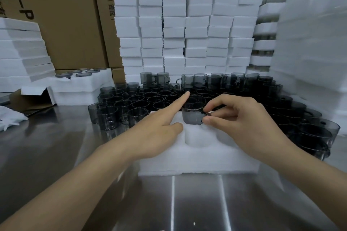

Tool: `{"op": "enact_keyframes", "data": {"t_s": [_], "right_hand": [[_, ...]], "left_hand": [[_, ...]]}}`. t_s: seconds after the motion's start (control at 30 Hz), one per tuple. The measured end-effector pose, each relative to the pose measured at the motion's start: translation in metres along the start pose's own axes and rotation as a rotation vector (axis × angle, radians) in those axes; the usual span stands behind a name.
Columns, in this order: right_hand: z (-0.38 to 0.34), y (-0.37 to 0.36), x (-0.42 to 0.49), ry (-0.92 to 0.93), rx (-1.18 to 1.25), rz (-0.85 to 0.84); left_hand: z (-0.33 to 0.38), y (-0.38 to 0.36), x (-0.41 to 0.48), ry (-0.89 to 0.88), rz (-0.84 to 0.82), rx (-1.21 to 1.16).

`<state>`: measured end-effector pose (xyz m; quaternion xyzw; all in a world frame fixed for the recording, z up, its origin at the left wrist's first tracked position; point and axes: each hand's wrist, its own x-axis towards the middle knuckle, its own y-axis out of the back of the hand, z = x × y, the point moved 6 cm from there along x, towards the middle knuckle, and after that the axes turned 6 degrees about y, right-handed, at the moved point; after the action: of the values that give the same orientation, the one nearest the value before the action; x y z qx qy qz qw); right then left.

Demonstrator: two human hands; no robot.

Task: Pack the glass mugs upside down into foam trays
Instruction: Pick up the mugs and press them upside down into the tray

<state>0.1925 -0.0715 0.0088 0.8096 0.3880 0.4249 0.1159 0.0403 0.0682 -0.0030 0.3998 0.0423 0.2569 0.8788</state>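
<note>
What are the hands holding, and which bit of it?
The right hand pinches a grey glass mug by its handle. The left hand holds nothing; its index finger points out beside the mug.

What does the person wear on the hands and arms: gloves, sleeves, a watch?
Nothing that shows. The left hand and right hand are bare, with no gloves or rings in view. Both forearms are bare up to the picture's edge: no sleeves, watch or bracelet.

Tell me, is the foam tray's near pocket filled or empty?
Empty: the near pocket shows only white foam. The right hand pinches the mug by its handle just behind it.
</note>
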Motion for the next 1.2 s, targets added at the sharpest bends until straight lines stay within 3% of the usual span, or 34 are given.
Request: {"op": "enact_keyframes", "data": {"t_s": [0.23, 0.53, 0.83, 1.2], "right_hand": [[0.007, -0.002, 0.001, -0.048, 0.101, -0.047], [-0.003, 0.001, 0.000, 0.034, -0.190, -0.022], [0.001, -0.001, 0.000, -0.015, -0.106, -0.058], [-0.013, -0.003, -0.001, 0.045, -0.396, -0.100]], "left_hand": [[-0.002, 0.003, 0.002, -0.005, 0.063, 0.052], [-0.004, 0.002, 0.004, 0.066, 0.045, 0.131], [0.003, 0.003, -0.001, 0.038, 0.095, 0.120], [0.000, -0.001, 0.007, 0.084, 0.016, 0.239]]}}
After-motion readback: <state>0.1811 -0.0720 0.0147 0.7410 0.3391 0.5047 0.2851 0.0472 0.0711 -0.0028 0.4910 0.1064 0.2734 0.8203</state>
